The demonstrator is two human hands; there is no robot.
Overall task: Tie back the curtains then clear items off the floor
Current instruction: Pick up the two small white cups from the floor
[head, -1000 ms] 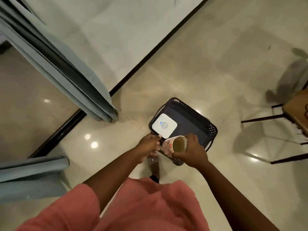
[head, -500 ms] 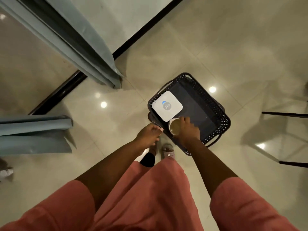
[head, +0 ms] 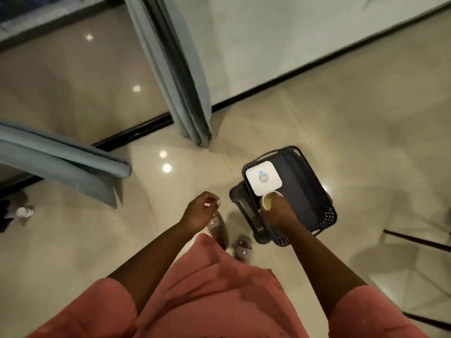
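A black perforated basket (head: 324, 211) stands on the tiled floor to my right. A white square box (head: 263, 178) with a blue logo lies in its near-left corner. My right hand (head: 280, 211) is down inside the basket, shut on a paper cup (head: 268, 200) whose open mouth faces up, right next to the box. My left hand (head: 201, 211) hovers above the floor left of the basket with loosely curled fingers, holding nothing. Two grey-blue curtains hang gathered: one (head: 175, 76) at the wall's edge, one (head: 61, 162) at the left.
A clear plastic bottle (head: 24, 212) lies on the floor at the far left, beside a dark object. Thin black chair legs (head: 415, 239) run along the right edge. My sandalled feet (head: 242, 247) stand just left of the basket. A black door track crosses the floor.
My right hand has lowered the cup from above the basket's rim down into the basket beside the white box. My left hand has drawn away to the left. My view swung left.
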